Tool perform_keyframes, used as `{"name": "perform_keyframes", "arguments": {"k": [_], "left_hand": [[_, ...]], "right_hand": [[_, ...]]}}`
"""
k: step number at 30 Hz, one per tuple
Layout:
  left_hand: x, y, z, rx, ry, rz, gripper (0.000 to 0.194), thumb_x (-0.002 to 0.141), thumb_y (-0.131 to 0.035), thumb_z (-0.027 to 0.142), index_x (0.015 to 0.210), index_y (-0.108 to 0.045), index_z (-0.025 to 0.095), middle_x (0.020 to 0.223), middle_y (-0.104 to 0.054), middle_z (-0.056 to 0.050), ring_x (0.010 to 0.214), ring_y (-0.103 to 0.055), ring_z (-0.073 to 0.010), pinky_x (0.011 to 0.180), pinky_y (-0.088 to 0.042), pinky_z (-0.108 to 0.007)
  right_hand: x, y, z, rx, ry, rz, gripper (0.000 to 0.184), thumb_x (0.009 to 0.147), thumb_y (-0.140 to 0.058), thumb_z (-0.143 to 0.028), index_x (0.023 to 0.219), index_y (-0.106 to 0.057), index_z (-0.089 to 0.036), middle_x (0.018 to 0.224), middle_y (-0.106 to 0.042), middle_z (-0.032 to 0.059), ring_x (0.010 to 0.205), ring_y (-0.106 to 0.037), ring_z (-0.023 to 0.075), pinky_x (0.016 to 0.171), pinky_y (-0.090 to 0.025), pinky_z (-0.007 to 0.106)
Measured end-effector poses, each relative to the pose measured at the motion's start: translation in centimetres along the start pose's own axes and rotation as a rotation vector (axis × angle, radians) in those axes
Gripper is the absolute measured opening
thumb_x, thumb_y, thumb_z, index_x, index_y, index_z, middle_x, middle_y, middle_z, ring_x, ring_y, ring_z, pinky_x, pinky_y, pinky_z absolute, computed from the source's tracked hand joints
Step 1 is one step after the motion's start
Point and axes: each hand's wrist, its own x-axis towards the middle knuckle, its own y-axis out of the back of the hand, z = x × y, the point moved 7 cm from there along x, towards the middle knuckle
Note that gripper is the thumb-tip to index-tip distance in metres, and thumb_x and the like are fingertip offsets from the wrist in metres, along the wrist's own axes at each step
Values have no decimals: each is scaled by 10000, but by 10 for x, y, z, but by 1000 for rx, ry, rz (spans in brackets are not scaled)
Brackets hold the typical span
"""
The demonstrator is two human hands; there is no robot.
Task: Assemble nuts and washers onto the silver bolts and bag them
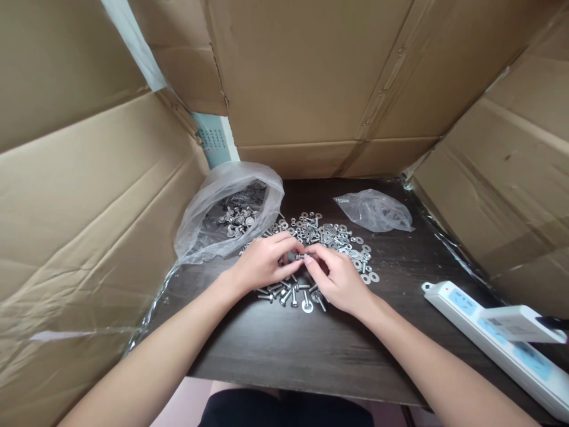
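Pinching fingertips partly hiding a bolt

- Two hands: one bare left hand, one bare right hand
- One silver metal bolt at the fingertips
- Dozens of loose silver bolts, flat round silver washers and small silver nuts, too overlapped to count
- Two bags: one large translucent plastic bag, one small translucent plastic bag
- One long white power strip
- One dark brown table
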Motion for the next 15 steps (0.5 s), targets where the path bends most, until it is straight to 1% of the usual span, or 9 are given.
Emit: {"name": "perform_keyframes", "arguments": {"k": [5,15], "left_hand": [[0,-1,-2,-18,9,-7,118,936,-637,283,999,-665,186,948,-660,-14,653,-613,-88,639,-479,-213],[0,-1,0,-8,-5,8,126,948,-626,289,1005,-666,183,942,-655,-11,655,-607,-88,636,-470,-213]], "right_hand": [[0,1,-2,-5,15,11,134,986,-504,-270,960,-620,-208,675,-618,-4,639,-583,177,631,-410,294],[1,-2,-1,21,11,-14,181,1009,-470,-280,938,-616,-201,711,-620,2,635,-561,165,642,-394,289]]}}
